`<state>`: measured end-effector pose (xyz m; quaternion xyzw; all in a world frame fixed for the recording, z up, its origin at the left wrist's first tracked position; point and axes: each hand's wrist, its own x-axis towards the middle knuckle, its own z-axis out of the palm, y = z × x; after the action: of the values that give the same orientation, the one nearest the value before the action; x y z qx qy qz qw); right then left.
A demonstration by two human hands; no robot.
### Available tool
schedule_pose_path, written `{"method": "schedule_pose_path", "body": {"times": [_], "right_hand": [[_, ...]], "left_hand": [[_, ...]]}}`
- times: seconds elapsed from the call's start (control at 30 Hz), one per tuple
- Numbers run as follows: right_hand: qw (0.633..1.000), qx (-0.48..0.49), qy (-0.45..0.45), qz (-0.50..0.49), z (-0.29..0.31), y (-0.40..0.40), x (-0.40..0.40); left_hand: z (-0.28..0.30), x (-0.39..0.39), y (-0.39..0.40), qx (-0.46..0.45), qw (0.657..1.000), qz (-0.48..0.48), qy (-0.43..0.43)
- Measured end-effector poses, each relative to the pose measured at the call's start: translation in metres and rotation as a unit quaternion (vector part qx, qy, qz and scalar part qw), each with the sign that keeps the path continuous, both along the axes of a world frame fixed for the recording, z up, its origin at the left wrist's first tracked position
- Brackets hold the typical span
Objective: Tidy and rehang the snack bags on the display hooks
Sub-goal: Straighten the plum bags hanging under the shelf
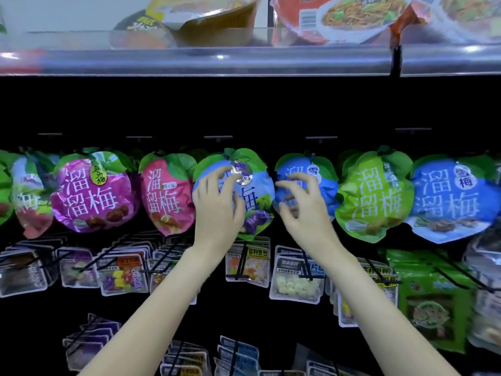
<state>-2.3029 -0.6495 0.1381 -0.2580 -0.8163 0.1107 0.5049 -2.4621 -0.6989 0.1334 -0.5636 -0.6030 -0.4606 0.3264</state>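
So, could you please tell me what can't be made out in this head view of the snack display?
- Blue bag: the left hand covers much of its print; its hook is not visible.
- Smaller blue bag: the right hand hides its lower left; contact is unclear.
- Green-edged bag: cut off by the left edge.
- Small packets: labels too blurred to read.

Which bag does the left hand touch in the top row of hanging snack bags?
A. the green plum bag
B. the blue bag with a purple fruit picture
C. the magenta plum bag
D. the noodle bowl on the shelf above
B. The left hand lies with its fingers on the front of the blue bag with a purple fruit picture, which hangs between the pink bag and a smaller blue bag.
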Motion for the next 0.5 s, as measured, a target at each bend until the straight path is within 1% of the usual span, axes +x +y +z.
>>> {"method": "schedule_pose_path", "body": {"times": [0.03, 0.1, 0.23, 0.3, 0.43, 0.5], "right_hand": [[0.999, 0.021, 0.024, -0.002, 0.000, 0.000, 0.013], [0.996, 0.061, 0.063, -0.015, 0.002, 0.002, 0.041], [0.987, 0.107, 0.099, -0.071, 0.003, 0.022, 0.104], [0.980, 0.108, 0.120, -0.117, 0.002, 0.035, 0.141], [0.946, 0.088, 0.190, -0.248, 0.002, 0.064, 0.218], [0.951, 0.030, 0.164, -0.261, 0.003, 0.080, 0.251]], "left_hand": [[-0.005, 0.008, 0.002, 0.018, 1.000, -0.020, -0.001], [-0.010, 0.030, 0.007, 0.020, 0.998, -0.062, -0.005], [-0.009, 0.082, 0.030, 0.009, 0.993, -0.116, -0.001], [-0.008, 0.111, 0.044, 0.008, 0.992, -0.123, 0.013], [-0.009, 0.169, 0.071, -0.004, 0.993, -0.113, 0.043], [-0.009, 0.192, 0.084, -0.009, 0.994, -0.085, 0.070]]}}
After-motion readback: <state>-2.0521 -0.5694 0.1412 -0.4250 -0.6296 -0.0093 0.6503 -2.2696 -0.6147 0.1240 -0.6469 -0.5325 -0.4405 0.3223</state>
